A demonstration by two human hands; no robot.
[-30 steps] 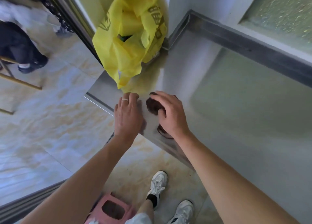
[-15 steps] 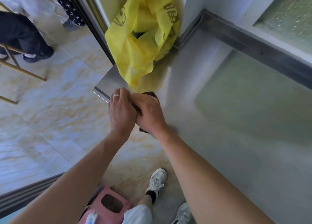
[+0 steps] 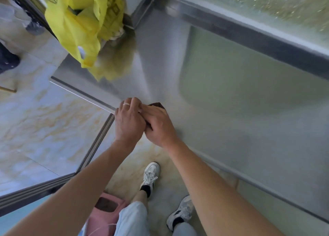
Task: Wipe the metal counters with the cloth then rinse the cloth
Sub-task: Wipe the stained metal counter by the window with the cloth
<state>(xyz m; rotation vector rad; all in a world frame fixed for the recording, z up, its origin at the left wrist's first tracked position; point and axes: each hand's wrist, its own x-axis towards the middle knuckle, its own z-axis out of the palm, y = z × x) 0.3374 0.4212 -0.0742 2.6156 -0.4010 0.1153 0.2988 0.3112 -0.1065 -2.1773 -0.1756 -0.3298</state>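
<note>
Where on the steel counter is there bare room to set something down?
The shiny metal counter is bare from the hands rightward, between its front edge and the raised metal back ledge. It is crowded at the far left corner, under the yellow plastic bag, and at the near corner, where the left hand and right hand hold the dark brown cloth.

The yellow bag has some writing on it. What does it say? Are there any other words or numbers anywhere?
Yellow bag: dark printed marks near its top, on crumpled folds, too blurred to read.
Shoes: no readable brand or label.
Pink bin: no text visible.
Metal counter, and the cloth under both hands: no words or numbers.
So nothing here can actually be read.
</note>
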